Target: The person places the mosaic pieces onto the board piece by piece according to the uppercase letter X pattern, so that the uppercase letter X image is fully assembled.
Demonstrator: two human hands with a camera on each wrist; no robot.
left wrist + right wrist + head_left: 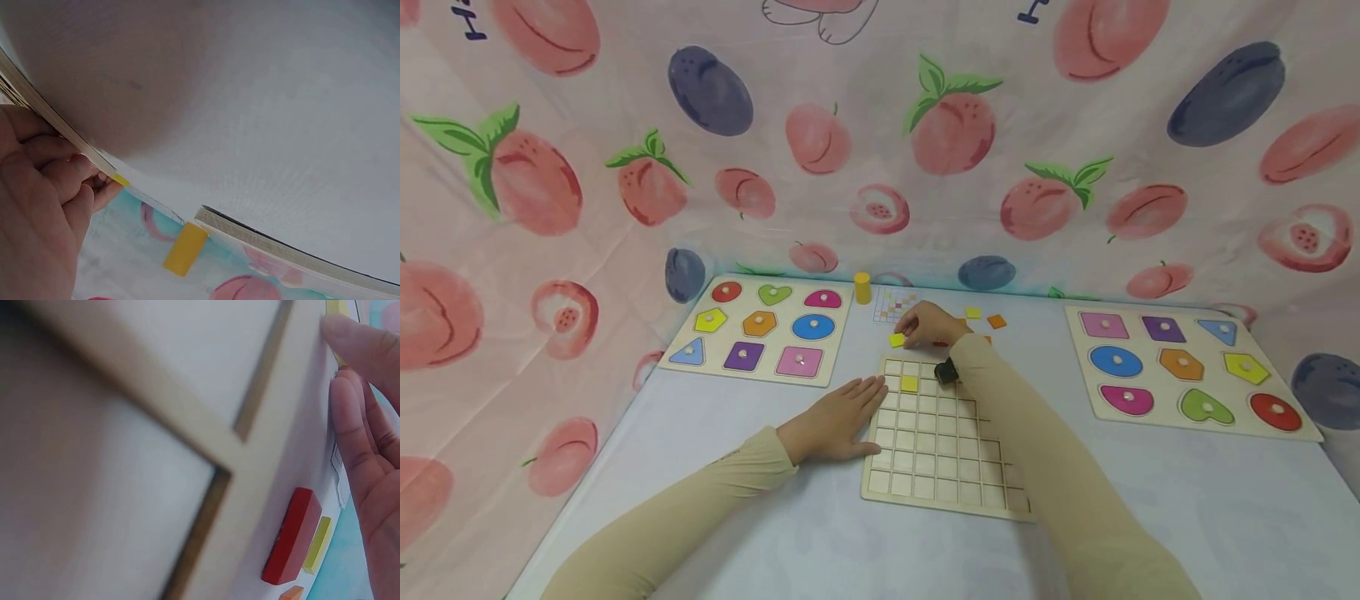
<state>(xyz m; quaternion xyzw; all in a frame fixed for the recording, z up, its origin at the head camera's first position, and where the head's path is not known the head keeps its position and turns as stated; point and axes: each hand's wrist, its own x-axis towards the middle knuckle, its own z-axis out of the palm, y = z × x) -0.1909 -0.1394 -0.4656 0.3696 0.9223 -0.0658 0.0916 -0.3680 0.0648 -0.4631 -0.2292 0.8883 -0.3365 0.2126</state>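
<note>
We see the peach-and-plum printed cloth hanging behind and beside the worktop, which is covered in pale fabric. On the worktop lie two wooden shape-puzzle boards, the left shape board and the right shape board, each filled with nine coloured pieces with pegs. Between them, nearer to us, lies the wooden grid board, a tray of small square cells. One yellow square tile in the grid sits in the second row near the far left corner.

Our left hand lies flat on the worktop, fingers straight, its fingertips touching the grid board's left edge; its grip is released and it holds nothing. In the left wrist view the fingers rest against the board's thin edge.

Our right hand reaches beyond the far edge of the grid board, and its fingertips pinch a yellow square tile just above the worktop, so that grip is grasping the tile. A black wrist device sits on that arm.

Just behind the hand lies a pattern card with a coloured grid, and beside it stands a yellow cylinder. Loose tiles lie near the hand: a yellow loose tile and an orange loose tile.
</note>
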